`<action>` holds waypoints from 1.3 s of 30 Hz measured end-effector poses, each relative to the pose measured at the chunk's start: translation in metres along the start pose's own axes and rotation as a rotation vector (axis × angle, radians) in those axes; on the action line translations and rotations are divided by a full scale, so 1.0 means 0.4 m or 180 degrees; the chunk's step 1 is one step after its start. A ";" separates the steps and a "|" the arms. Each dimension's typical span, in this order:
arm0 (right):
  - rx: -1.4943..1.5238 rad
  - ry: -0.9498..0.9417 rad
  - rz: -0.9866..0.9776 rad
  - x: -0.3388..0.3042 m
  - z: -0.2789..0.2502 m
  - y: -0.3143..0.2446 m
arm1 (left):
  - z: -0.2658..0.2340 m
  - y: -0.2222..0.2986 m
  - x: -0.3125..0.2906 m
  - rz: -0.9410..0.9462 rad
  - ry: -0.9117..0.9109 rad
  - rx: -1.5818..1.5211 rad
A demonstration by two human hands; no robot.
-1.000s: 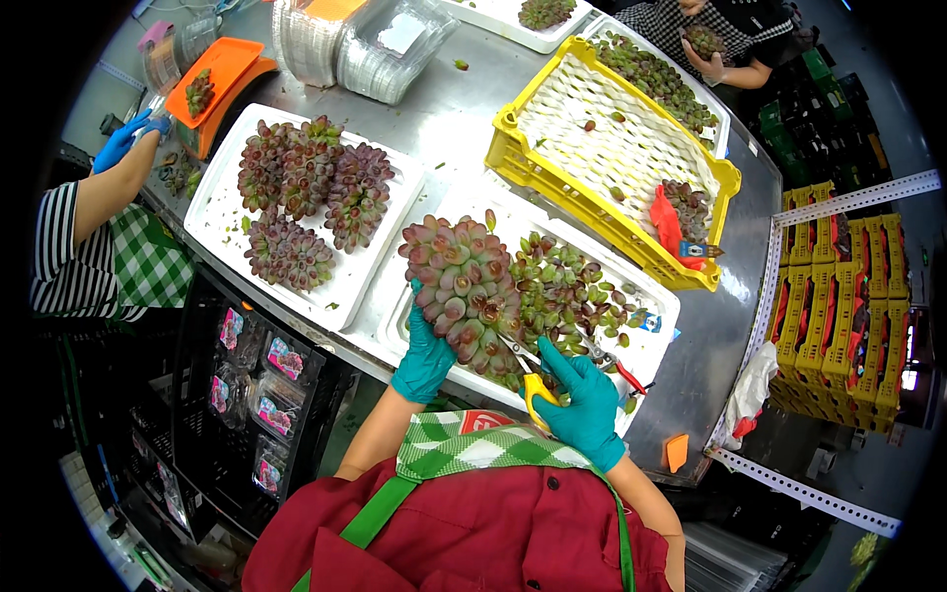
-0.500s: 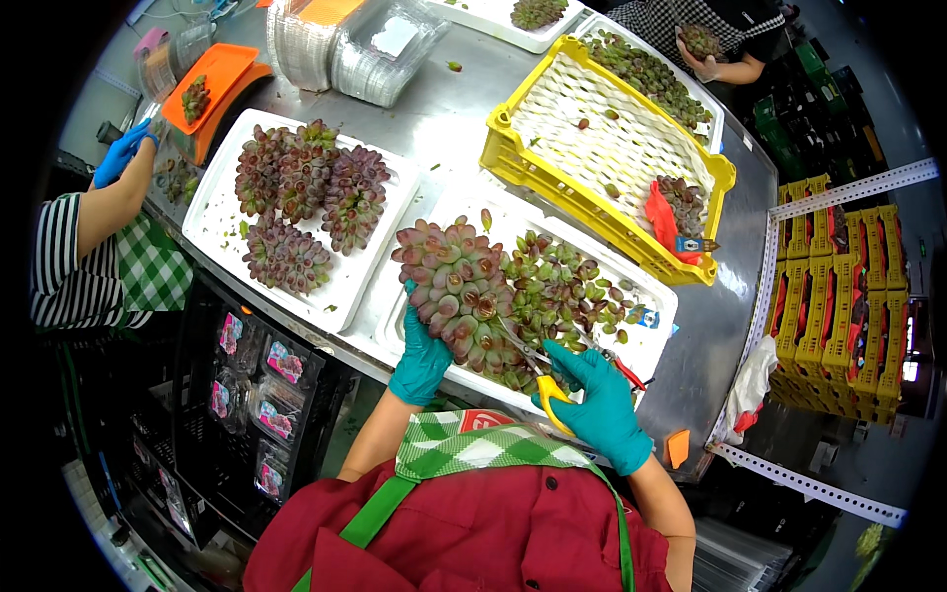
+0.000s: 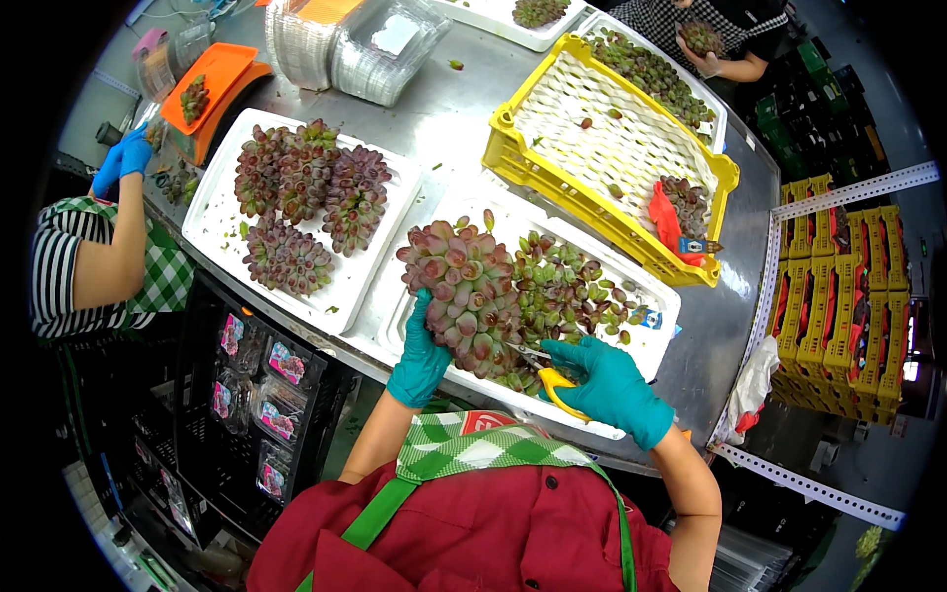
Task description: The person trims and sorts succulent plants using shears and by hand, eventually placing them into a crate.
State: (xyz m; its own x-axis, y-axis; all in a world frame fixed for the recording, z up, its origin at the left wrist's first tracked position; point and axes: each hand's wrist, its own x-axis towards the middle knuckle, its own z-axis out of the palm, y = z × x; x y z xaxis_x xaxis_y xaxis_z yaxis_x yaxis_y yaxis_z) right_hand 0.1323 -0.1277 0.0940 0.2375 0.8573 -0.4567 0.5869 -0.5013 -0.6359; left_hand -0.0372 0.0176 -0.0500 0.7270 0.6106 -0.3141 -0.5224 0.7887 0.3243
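Observation:
A large purple-green bunch of grapes (image 3: 464,296) hangs over a white tray (image 3: 646,350), with my left hand (image 3: 419,355) closed round its lower left side. My right hand (image 3: 612,390) grips a pair of yellow-handled scissors (image 3: 562,392). The blades point left and touch or nearly touch the bunch's lower right edge; whether they are parted is hard to see. Beside the bunch, in the tray, lie many loose green and reddish grapes (image 3: 567,286).
Left of my tray, another white tray (image 3: 390,212) carries several bunches. A yellow crate (image 3: 562,217) lined with foam netting stands behind. Stacked clear plastic boxes (image 3: 390,59) are at the back. One co-worker's blue-gloved hand (image 3: 123,158) is at left; another person (image 3: 730,49) holds a bunch at far right.
My right hand and the scissors have shifted slightly right and turned flatter. The bunch in my left hand has moved a little right and down. The left co-worker's hands have shifted.

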 end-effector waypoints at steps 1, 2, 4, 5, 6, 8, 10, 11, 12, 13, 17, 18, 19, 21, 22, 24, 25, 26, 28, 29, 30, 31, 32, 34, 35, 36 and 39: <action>0.0065 0.0033 -0.0035 0.001 0.007 0.008 | 0.000 0.000 0.001 0.0032 0.0018 -0.0004; 0.0082 0.0091 -0.0067 0.000 0.015 0.010 | 0.001 0.000 0.001 0.0062 0.0036 -0.0009; 0.0125 0.0210 -0.0125 -0.001 0.036 0.008 | -0.013 0.000 0.016 0.0068 0.0020 -0.0259; 0.0000 0.0256 -0.0172 0.000 0.042 0.006 | -0.016 0.001 0.021 0.0068 0.0012 -0.0382; -0.0125 0.0301 -0.0220 0.001 0.047 0.005 | -0.016 0.002 0.017 0.0041 0.0305 -0.0252; -0.0245 0.0410 -0.0302 0.000 0.053 0.003 | 0.039 0.020 0.001 -0.0024 0.0891 0.0020; -0.0252 0.0533 -0.0400 -0.003 0.053 -0.005 | 0.047 0.025 0.004 -0.0025 0.1027 0.0038; -0.0278 0.0562 -0.0401 -0.004 0.055 -0.006 | 0.044 0.024 0.004 0.0003 0.0946 0.0001; -0.0305 0.0591 -0.0403 -0.006 0.057 -0.007 | 0.036 0.021 0.008 0.0022 0.0835 -0.0044; -0.0337 0.0615 -0.0403 -0.010 0.059 -0.007 | 0.025 0.018 0.011 0.0042 0.0705 -0.0097; -0.0724 0.0762 -0.0623 -0.018 0.082 0.021 | -0.005 0.005 0.017 0.0067 0.0226 -0.0247; -0.0716 0.0790 -0.0646 -0.021 0.086 0.025 | -0.010 0.002 0.016 0.0059 0.0104 -0.0291; -0.0707 0.0817 -0.0672 -0.023 0.089 0.029 | -0.017 0.000 0.017 0.0046 -0.0020 -0.0335; -0.0766 0.0889 -0.0764 -0.028 0.092 0.036 | -0.027 -0.003 0.015 -0.0013 -0.0386 -0.0531; -0.0792 0.0926 -0.0805 -0.031 0.094 0.038 | -0.018 -0.002 0.014 -0.0085 -0.0637 -0.0670; -0.0817 0.0896 -0.0785 -0.037 0.094 0.041 | 0.008 0.000 0.000 -0.0004 -0.0106 -0.0069; -0.0834 0.0883 -0.0778 -0.039 0.094 0.042 | 0.019 0.000 -0.004 0.0003 -0.0055 0.0010; -0.0918 0.0905 -0.0758 -0.042 0.094 0.042 | 0.024 -0.001 -0.005 0.0010 -0.0006 0.0089; -0.1082 0.0945 -0.0724 -0.046 0.092 0.038 | 0.015 -0.002 -0.001 -0.0009 -0.0037 0.0178; -0.1284 0.0877 -0.0654 -0.049 0.084 0.027 | 0.013 -0.001 0.000 -0.0016 -0.0049 0.0224; -0.1484 0.0808 -0.0585 -0.052 0.069 0.009 | 0.014 -0.003 -0.002 0.0007 0.0001 0.0225; -0.1684 0.0747 -0.0497 -0.053 0.059 -0.001 | 0.031 -0.003 -0.007 0.0013 0.0043 0.0227; -0.1674 0.0807 -0.0624 -0.048 0.057 0.003 | 0.041 -0.003 -0.009 0.0021 0.0085 0.0229; -0.1661 0.0921 -0.0886 -0.039 0.053 0.016 | 0.018 -0.009 -0.003 -0.0031 0.0046 0.0016; -0.1689 0.0894 -0.0877 -0.038 0.052 0.016 | 0.008 -0.011 -0.001 -0.0051 0.0027 -0.0094; -0.1716 0.0866 -0.0869 -0.037 0.052 0.016 | 0.000 -0.011 0.000 -0.0054 -0.0009 -0.0040; -0.1763 0.0773 -0.0875 -0.034 0.060 0.023 | -0.003 -0.009 -0.004 -0.0026 -0.0068 0.0080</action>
State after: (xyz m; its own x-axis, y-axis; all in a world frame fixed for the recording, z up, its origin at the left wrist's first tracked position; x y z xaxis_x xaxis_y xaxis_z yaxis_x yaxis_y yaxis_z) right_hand 0.1157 -0.1469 0.0795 0.1520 0.9799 -0.1292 0.9467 -0.1819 -0.2658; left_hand -0.0370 0.0140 -0.0516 0.7406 0.6024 -0.2977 -0.5053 0.7913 0.3442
